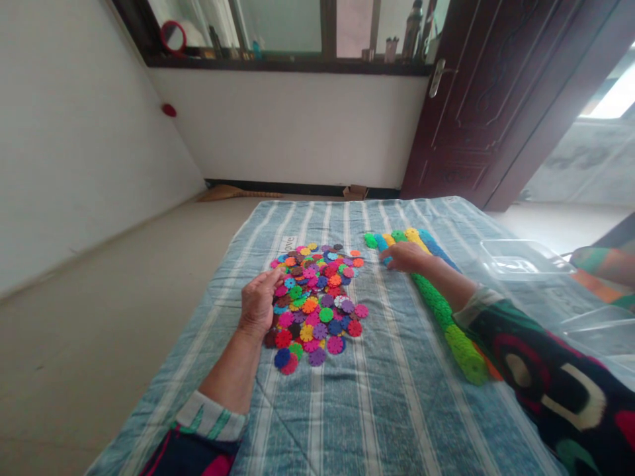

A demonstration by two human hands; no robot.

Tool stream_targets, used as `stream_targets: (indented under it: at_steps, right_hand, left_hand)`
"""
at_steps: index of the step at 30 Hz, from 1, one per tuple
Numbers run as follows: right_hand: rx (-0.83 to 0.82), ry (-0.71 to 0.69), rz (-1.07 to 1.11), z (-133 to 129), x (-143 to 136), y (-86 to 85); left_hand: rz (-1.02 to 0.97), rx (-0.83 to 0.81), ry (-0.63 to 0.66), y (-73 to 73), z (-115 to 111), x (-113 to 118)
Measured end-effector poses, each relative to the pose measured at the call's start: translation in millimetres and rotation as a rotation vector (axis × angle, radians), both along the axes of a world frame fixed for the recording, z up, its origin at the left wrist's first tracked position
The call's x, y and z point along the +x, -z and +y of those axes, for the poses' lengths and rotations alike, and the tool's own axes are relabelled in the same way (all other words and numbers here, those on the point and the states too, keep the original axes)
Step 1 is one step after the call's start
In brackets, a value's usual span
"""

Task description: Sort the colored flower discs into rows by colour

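A loose pile of multicoloured plastic snowflake discs [310, 305] lies on the striped cloth. My left hand [258, 301] rests at the pile's left edge, its fingers bent and close together; what is between the fingertips is hidden. Long rows of stacked discs, sorted by colour, lie to the right, among them a green row [434, 305] and a yellow row [417, 238]. At the far left end of these rows, my right hand [409, 256] is closed, with a blue snowflake disc [386, 260] at its fingertips. My right forearm covers part of the rows.
Clear plastic containers [526, 272] stand on the right side of the cloth. A printed card [290, 244] lies behind the pile, partly covered. Farther right is another person's arm or leg [602, 264]. A dark red door [476, 99] and a window ledge are beyond the bed-like surface.
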State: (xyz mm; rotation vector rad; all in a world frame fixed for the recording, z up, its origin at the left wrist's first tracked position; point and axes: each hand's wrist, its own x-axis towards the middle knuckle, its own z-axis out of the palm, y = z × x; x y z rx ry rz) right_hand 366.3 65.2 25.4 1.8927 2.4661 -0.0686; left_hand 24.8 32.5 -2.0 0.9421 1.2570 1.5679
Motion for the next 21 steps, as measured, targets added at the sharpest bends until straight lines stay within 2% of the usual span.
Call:
stream_targets:
  at_steps: [4,11,21]
  right_hand:
    - [-0.018,-0.002,-0.034,-0.3,0.4,-3.1]
    - [-0.006,0.178,-0.041,-3.9,6.5,-4.4]
    - [-0.021,0.219,-0.036,-3.5,2.4,-0.8]
  left_hand:
    - [-0.009,0.003,0.001,0.5,0.2,-0.1]
    - [-0.020,0.001,0.012,0.6,0.2,0.6]
    - [-0.012,0.002,0.021,0.3,-0.2,0.3]
